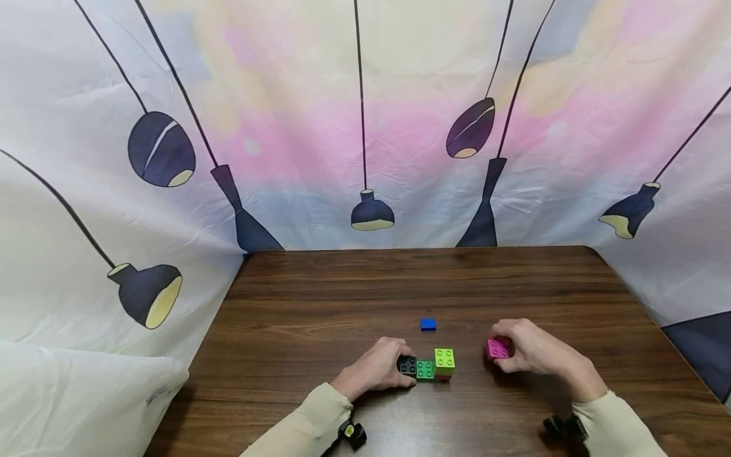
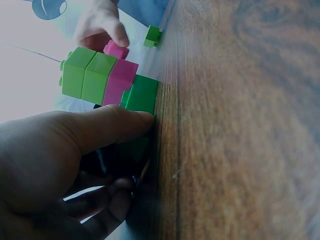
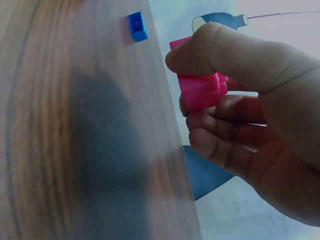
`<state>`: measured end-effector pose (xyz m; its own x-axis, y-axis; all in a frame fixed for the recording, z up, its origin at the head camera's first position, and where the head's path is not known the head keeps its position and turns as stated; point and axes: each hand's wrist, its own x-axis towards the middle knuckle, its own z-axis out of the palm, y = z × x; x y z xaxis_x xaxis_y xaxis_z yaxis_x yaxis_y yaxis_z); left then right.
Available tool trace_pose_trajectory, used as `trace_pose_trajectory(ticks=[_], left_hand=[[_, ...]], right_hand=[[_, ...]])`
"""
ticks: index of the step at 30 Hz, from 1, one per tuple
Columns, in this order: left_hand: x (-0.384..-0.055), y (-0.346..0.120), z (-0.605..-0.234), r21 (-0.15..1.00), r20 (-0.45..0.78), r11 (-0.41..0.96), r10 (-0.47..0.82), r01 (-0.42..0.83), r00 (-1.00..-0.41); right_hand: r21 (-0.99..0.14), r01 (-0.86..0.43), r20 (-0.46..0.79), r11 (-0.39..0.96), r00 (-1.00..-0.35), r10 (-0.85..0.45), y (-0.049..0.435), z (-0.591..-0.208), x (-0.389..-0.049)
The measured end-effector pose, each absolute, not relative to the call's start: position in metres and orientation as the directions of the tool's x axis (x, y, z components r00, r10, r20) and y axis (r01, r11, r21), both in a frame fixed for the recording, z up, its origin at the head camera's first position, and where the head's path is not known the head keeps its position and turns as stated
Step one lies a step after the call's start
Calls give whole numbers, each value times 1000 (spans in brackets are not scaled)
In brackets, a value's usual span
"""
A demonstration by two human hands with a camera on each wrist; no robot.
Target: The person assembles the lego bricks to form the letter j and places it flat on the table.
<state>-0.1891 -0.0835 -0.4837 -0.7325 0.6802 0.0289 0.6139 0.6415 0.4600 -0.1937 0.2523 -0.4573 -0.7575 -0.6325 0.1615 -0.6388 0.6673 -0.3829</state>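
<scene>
My left hand [image 1: 379, 365] grips the black brick [image 1: 408, 365] at the left end of a low assembly, between thumb and fingers. Beside it is a green brick [image 1: 425, 370], and at the right end a lime stack [image 1: 444, 360] rises. The left wrist view shows two lime bricks [image 2: 90, 75] over a pink brick [image 2: 120, 81], with a green brick [image 2: 142, 94] at table level. Out to the right, my right hand [image 1: 533, 348] pinches a separate pink brick [image 3: 200, 92], studs showing; the right wrist view has it above the wood.
A blue brick [image 1: 428, 324] lies on the brown wooden table [image 1: 320, 285] behind the assembly. Farther off in the left wrist view is a small green brick [image 2: 152, 36]. A lamp-patterned cloth [image 1: 308, 158] hangs behind the table, and white fabric [image 1: 85, 400] bulges at the left.
</scene>
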Motion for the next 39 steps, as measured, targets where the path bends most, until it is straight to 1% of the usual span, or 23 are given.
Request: trace_pose_trajectory(ticks=[5,10,13,21,28,32,39], left_hand=[[-189,-84,-484,469,15,645,677,603,-736],[-189,-84,-485,477,9,644,677,598,-736],[-189,-83,-486,473,15,643,678,603,-735],[-189,-83,-486,473,25,639,679,607,-734],[-189,-82,-485,467,13,648,675,601,-738],[-189,-82,-485,470,14,645,678,603,-735],[-189,-83,-484,464,12,651,674,601,-739]], right_hand=[[-375,-674,217,637,-731,-647,242,-450,-197],[-395,-672,204,627,-729,-653,233,-442,-200],[-397,-685,216,611,-717,-663,230,-439,-200],[-401,-756,304,518,-643,-703,218,-432,-203],[-379,-814,370,441,-570,-733,207,-429,-204],[-382,-828,372,411,-544,-752,201,-427,-204],[-398,-829,354,393,-534,-768,194,-422,-202]])
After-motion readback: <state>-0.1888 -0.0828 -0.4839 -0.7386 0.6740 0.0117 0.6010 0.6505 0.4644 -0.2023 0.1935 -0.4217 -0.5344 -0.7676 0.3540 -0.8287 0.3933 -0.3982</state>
